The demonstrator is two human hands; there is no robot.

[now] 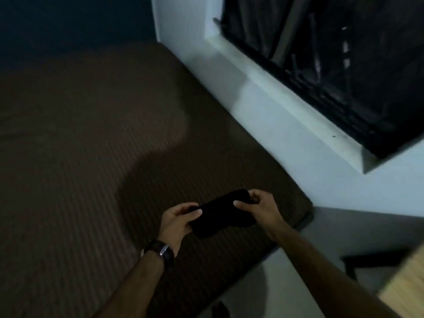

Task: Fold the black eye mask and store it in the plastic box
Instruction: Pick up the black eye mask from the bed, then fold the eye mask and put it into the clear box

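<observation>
The black eye mask (221, 213) is stretched out flat between both hands, above the near right corner of a bed. My left hand (177, 222) pinches its left end between thumb and fingers; a dark watch sits on that wrist. My right hand (260, 207) grips the mask's right end, thumb on top. The mask tilts up toward the right. No plastic box is in view.
A brown striped mattress (91, 145) fills the left and middle. A pale wall and window sill (286, 106) run along its right side, with a dark window (344, 53) above. A light wooden surface (408, 285) shows at the lower right, beside pale floor.
</observation>
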